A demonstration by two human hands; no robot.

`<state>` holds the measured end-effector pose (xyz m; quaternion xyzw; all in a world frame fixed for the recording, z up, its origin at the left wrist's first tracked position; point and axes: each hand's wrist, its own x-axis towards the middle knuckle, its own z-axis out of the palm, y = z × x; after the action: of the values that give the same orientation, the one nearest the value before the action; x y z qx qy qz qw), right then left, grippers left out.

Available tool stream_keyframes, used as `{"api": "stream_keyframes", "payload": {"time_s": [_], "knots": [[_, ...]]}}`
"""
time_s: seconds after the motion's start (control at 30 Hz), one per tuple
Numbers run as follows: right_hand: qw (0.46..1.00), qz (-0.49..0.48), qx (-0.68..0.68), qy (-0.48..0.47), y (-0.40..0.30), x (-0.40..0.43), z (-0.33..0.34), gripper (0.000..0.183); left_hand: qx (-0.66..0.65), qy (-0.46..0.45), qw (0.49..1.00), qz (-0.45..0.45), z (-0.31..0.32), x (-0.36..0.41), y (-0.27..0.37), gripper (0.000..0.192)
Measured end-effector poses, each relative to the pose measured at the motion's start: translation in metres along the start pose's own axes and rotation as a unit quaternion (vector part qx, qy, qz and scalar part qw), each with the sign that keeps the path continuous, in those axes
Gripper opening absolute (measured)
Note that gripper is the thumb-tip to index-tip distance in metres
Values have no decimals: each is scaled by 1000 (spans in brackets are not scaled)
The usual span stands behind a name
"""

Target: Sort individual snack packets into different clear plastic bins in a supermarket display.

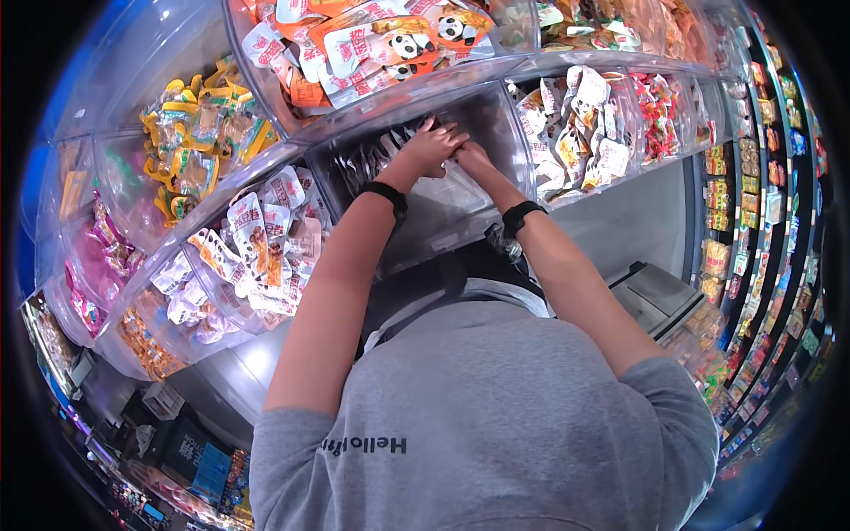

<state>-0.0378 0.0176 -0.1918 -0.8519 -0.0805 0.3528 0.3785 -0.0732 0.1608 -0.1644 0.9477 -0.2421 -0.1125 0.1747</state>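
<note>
Both hands reach into a clear plastic bin in front of me. My left hand is palm down with its fingers spread, beside a row of small snack packets standing on edge along the bin's left side. Its underside is hidden. Close against the left fingers is my right hand, pointing down into the bin. Its fingertips are mostly covered, so I cannot tell whether they grip anything. A bare part of the bin's floor shows below the hands. Each wrist wears a black band.
Neighbouring clear bins hold white panda-printed packets on the left and similar packets on the right. Orange-and-white packets fill the tier above. Yellow-edged packets lie at upper left. Shelves of packaged snacks stand to the right.
</note>
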Motion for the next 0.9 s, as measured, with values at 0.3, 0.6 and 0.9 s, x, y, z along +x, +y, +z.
{"api": "stream_keyframes", "payload": {"time_s": [0.3,0.6,0.9], "knots": [[889,119,440,46,4,-4,14,15,18,81,996,-20,8,1,7,70],[961,96,124,227,8,5,16,49,55,68,996,-32,5,0,9,61],[982,-52,-156,89,-18,-19,-5,21,34,91,995,-26,5,-6,7,56]]}}
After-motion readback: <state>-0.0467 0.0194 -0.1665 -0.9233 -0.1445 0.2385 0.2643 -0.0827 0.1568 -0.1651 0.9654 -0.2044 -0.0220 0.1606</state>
